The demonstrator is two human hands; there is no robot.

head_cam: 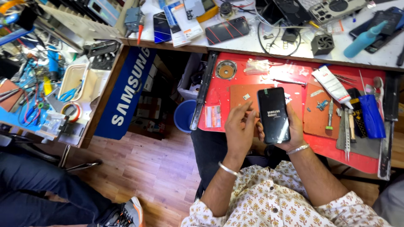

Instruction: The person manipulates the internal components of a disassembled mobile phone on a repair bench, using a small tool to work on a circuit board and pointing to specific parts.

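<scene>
Setting: cluttered repair bench, red work surface (219,90) under the hands, wood floor below
Phone: black smartphone (273,114) held upright over the red surface, screen lit and facing the wearer, likely so it can be read
Right hand: right hand (290,130) cradles the phone from behind, fingers curled round its edges in a firm grip
Left hand: left hand (240,128) loosely open, fingertips touching the phone's left edge, holding nothing
Tools: tweezers and screwdrivers (347,130) lie just right of the hands on a grey mat, within easy reach
Nearby: white tube (332,86) on the red surface; blue bottle (364,40) on the upper bench, well apart
Other person: dark trouser leg and shoe (126,212) at lower left
</scene>
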